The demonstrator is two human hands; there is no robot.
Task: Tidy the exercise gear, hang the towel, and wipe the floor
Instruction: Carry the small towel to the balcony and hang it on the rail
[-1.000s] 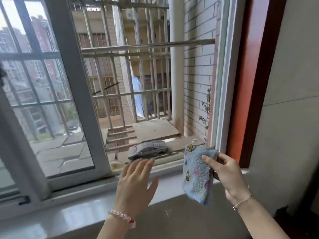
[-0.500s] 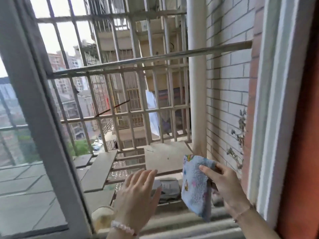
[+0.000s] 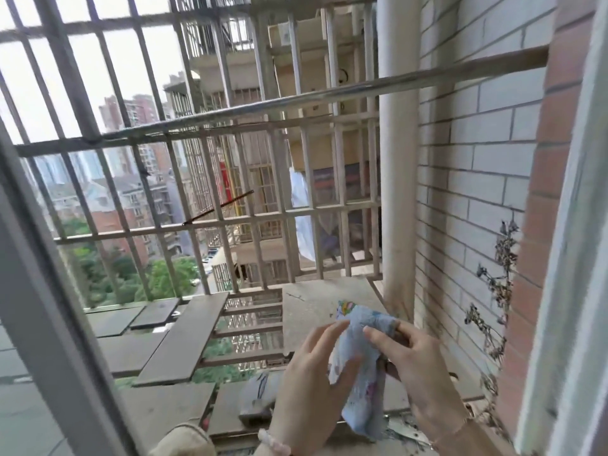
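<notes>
- now the left hand [image 3: 306,383] is closing on the towel [image 3: 365,366]. half a second back it was hovering open beside the cloth, and at this moment its fingers and thumb are pinching the near edge.
- the right hand [image 3: 424,380] is keeping its grip clamped on the towel's upper fold. both grips are therefore holding the cloth, which is bunching between them rather than dangling from one hand as before.
- the towel is sitting low and right, held out through the open window and above the ledge, touching no rail yet.
- to my reading, the person is getting ready to spread the towel for hanging, and that step is only beginning.
- the view is also pushing further outside than a second ago, and the indoor sill is no longer showing.
- just below the hands, a dark grey object [image 3: 256,399] is lying on the ledge, partly hidden by the left wrist. i cannot tell what it is.
- weathered boards [image 3: 184,343] are lying across the floor of the window grille [image 3: 230,222], with gaps between them.
- a dried plant [image 3: 496,291] is clinging to the brick wall [image 3: 467,159] on the right, beside a white drainpipe [image 3: 398,159].
- a metal rail [image 3: 329,93] is crossing the cage well above the towel and is probably the hanging place.
- far off, balconies, tower blocks and trees are showing.
</notes>
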